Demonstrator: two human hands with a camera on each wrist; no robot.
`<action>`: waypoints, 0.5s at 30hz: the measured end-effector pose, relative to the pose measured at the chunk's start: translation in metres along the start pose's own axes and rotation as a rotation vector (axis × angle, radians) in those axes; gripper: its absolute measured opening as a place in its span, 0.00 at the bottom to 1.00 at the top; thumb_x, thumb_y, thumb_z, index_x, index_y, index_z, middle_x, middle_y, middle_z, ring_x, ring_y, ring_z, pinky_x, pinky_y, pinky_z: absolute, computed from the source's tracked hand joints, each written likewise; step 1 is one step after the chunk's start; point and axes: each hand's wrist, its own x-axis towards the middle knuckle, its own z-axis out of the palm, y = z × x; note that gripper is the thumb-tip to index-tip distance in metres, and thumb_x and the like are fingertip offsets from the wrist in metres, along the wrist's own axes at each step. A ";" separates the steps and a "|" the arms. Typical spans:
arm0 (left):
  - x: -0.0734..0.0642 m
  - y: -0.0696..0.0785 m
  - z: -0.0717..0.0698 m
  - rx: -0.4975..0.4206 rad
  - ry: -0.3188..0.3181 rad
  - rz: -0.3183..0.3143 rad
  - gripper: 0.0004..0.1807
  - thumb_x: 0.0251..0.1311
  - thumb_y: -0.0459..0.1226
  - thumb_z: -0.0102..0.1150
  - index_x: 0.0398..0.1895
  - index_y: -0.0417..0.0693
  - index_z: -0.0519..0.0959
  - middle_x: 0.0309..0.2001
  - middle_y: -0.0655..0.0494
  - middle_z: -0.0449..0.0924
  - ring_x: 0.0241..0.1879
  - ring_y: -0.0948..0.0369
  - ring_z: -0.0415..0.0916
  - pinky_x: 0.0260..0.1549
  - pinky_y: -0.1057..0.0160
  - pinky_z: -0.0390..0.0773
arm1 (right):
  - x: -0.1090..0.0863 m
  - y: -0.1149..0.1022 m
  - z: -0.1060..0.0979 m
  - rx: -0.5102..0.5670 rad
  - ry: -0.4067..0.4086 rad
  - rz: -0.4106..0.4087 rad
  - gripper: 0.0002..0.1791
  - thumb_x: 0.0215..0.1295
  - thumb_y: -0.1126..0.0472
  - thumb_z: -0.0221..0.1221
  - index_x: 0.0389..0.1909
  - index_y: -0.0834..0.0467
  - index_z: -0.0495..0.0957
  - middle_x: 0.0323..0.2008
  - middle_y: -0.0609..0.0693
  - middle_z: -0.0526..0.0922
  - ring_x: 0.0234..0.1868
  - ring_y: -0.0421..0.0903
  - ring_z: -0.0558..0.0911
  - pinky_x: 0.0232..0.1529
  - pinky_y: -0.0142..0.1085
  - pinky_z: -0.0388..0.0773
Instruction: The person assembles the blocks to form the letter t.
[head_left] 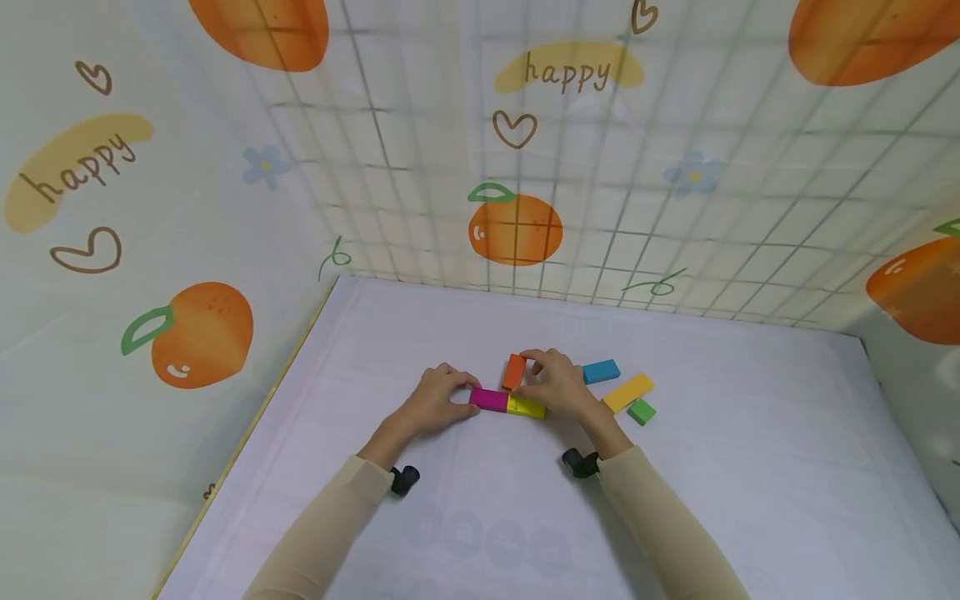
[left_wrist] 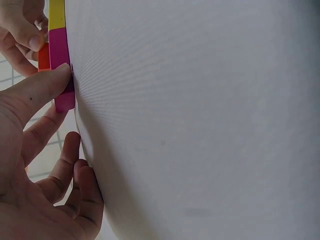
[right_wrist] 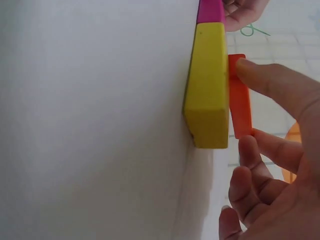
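Observation:
My left hand (head_left: 431, 403) pinches the magenta block (head_left: 489, 400) at its left end, thumb on the near side and index finger on the far side. Its other fingers are spread loosely in the left wrist view. End to end with the magenta block lies a bright yellow block (right_wrist: 207, 75), the two forming one straight row. An orange-red block (right_wrist: 241, 107) is between the thumb and index finger of my right hand (head_left: 558, 385). That block stands just behind the row, angled away from it in the head view.
Right of my right hand lie a blue block (head_left: 602, 372), an amber block (head_left: 630, 392) and a short green block (head_left: 642, 412). All rest on the white tabletop (head_left: 750, 467). A printed curtain (head_left: 420, 208) hangs behind the table's far edge.

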 end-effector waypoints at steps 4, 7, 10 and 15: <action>0.001 -0.001 0.001 0.003 0.000 0.000 0.19 0.58 0.46 0.72 0.53 0.61 0.82 0.48 0.56 0.73 0.50 0.54 0.65 0.47 0.55 0.70 | 0.002 0.000 0.000 -0.007 -0.019 0.004 0.38 0.55 0.47 0.73 0.66 0.52 0.74 0.43 0.50 0.77 0.47 0.49 0.73 0.45 0.48 0.66; 0.001 -0.001 0.001 0.009 -0.002 0.001 0.19 0.59 0.46 0.72 0.53 0.61 0.82 0.48 0.56 0.73 0.50 0.54 0.65 0.46 0.55 0.70 | 0.003 0.000 0.000 -0.010 -0.037 0.005 0.37 0.56 0.48 0.73 0.66 0.52 0.74 0.43 0.50 0.77 0.46 0.49 0.73 0.44 0.46 0.67; 0.001 -0.002 0.001 0.010 -0.003 0.004 0.19 0.59 0.46 0.72 0.53 0.60 0.82 0.48 0.55 0.73 0.50 0.53 0.65 0.46 0.54 0.70 | 0.004 0.001 0.000 -0.013 -0.051 0.002 0.37 0.56 0.48 0.72 0.66 0.52 0.74 0.43 0.50 0.76 0.46 0.49 0.72 0.43 0.45 0.67; 0.000 -0.001 0.001 0.007 -0.004 0.001 0.19 0.58 0.47 0.72 0.53 0.61 0.82 0.48 0.56 0.73 0.50 0.54 0.65 0.47 0.55 0.70 | 0.005 0.003 0.001 -0.004 -0.063 -0.008 0.36 0.56 0.47 0.72 0.66 0.53 0.74 0.42 0.50 0.76 0.44 0.48 0.72 0.41 0.44 0.67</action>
